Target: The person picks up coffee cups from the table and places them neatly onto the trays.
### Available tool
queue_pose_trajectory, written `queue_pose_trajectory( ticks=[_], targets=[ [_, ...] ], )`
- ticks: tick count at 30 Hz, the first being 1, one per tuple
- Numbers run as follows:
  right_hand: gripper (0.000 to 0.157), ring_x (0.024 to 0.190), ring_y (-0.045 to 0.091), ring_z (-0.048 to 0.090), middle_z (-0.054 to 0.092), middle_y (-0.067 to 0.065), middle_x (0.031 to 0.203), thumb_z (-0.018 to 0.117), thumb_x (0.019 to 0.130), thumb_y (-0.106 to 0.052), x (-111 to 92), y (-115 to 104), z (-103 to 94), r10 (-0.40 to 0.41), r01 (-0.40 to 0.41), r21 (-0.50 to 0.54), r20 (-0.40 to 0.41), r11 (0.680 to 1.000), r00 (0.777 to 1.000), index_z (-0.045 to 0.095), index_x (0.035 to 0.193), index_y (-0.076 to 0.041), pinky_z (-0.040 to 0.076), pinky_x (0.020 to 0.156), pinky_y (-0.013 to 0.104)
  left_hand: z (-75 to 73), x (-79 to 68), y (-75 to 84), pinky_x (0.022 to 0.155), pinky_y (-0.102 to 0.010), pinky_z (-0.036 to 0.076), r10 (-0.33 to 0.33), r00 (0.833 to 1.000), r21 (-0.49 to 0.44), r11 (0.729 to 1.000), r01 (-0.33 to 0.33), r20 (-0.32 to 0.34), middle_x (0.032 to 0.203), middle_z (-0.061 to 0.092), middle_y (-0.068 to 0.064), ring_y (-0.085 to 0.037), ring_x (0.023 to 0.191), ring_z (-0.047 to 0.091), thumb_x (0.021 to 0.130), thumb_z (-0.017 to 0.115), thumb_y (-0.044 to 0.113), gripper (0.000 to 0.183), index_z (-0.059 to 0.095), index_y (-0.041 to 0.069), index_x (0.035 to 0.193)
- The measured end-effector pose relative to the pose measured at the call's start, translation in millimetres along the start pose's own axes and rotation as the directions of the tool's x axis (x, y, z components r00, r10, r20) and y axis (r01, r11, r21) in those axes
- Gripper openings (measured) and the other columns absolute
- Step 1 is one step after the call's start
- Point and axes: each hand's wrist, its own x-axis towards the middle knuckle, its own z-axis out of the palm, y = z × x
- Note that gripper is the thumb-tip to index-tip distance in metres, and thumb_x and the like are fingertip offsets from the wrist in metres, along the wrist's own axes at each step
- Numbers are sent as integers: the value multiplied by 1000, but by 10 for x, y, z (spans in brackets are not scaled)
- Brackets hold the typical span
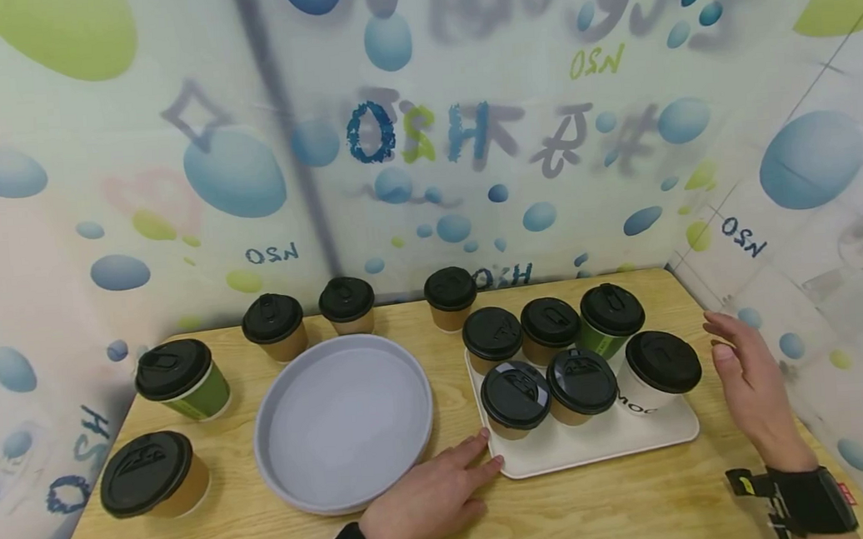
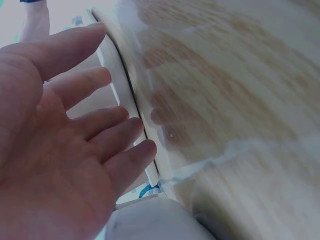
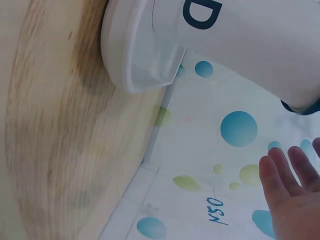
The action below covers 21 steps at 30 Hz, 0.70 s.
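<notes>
A white rectangular tray [image 1: 598, 448] carries several black-lidded paper cups: brown ones, a green cup [image 1: 600, 342] and a white cup [image 1: 639, 393] at its right end. My left hand [image 1: 428, 495] lies low between the round tray and the white one, fingers extended, the fingertips at the white tray's left front edge; whether they touch it I cannot tell. My right hand [image 1: 751, 385] is held apart from the white cup, just to its right, with loosely bent fingers and nothing in them. In the right wrist view, the white cup [image 3: 250, 45] stands on the tray [image 3: 132, 50].
A round grey tray [image 1: 343, 426] sits left of centre, bare inside. Around it stand a green cup [image 1: 198, 394], a large brown cup [image 1: 184, 485] and smaller brown cups [image 1: 286, 345] along the back. A patterned curtain [image 1: 412, 204] borders the wooden table [image 1: 569, 510] behind.
</notes>
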Motion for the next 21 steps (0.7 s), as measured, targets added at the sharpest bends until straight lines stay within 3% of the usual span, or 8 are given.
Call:
queue_pose_trajectory(
  ticks=[7,13,21],
  targets=[
    [46,126,-11,44,46,-25,143,44,109,-14,-7,-21,-33,78,-78,-5,-17,997,997,45,153,-2,32,99,5,-9,30,-1,108,-36,48,-2,1000,15,1000,2,29,162,40,-10,-19,144,46,100,72,29,55,55,21,152],
    [46,127,-9,44,46,-24,143,44,109,-14,18,-37,-74,72,-71,17,-46,997,996,43,154,-2,32,101,7,-15,122,2,108,-38,48,9,999,53,999,-11,41,163,38,-10,-18,144,45,100,72,32,59,52,23,154],
    [47,128,-10,43,48,-19,147,44,109,-17,54,-75,-135,106,-108,-13,-83,994,991,44,156,-15,31,104,9,-49,304,19,107,-38,48,18,999,63,998,-21,46,162,41,-11,-18,143,46,100,71,25,54,55,21,151]
  ],
)
